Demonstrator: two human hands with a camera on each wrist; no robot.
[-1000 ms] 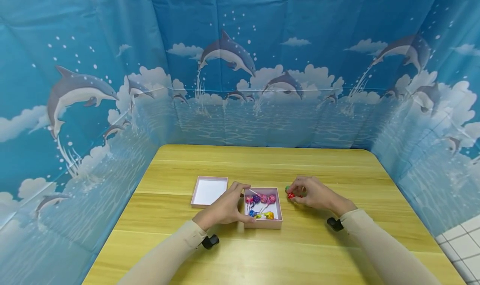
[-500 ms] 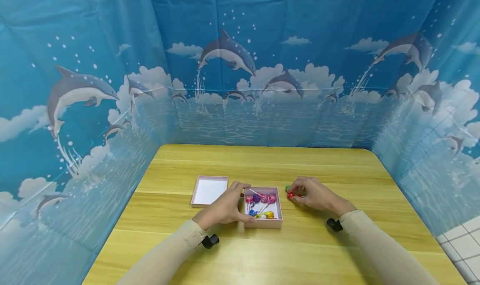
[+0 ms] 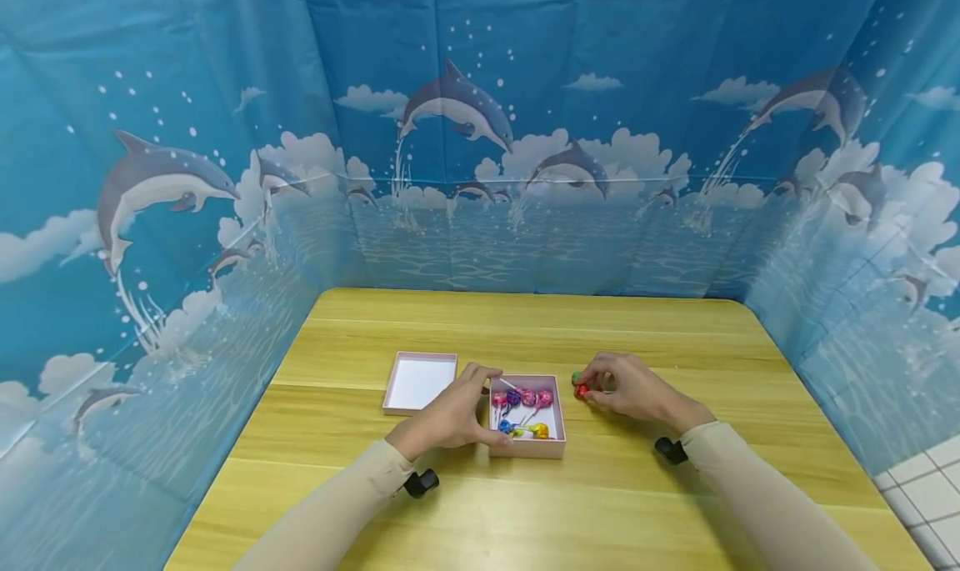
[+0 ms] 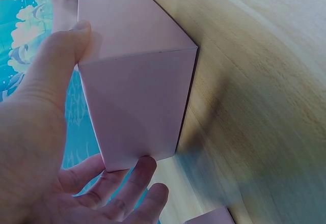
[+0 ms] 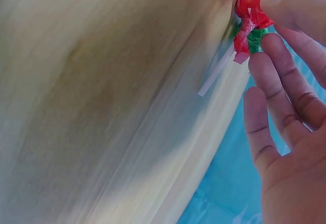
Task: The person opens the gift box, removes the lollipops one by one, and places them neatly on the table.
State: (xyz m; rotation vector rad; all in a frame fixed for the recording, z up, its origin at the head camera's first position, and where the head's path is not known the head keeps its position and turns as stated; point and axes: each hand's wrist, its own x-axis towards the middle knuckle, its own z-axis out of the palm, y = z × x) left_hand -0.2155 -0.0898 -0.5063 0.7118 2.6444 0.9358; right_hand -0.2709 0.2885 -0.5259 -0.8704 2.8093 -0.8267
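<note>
A pink open box (image 3: 527, 449) stands on the table, held across its left side by my left hand (image 3: 448, 414). In the left wrist view the thumb lies on one wall of the box (image 4: 137, 107) and fingertips touch the opposite edge. Inside are several wrapped lollipops: pink ones (image 3: 528, 398), a purple one (image 3: 513, 398), a blue one (image 3: 506, 427) and a yellow one (image 3: 539, 431). Right of the box, my right hand (image 3: 633, 390) pinches a red lollipop (image 5: 252, 7), whose white stick points toward the table. A green lollipop (image 5: 256, 39) is partly hidden behind it.
The shallow pink lid (image 3: 420, 382), white inside, lies just left of the box, beside the left hand. The wooden table (image 3: 480, 521) ends against a blue dolphin-print curtain (image 3: 465, 246) at the back and sides.
</note>
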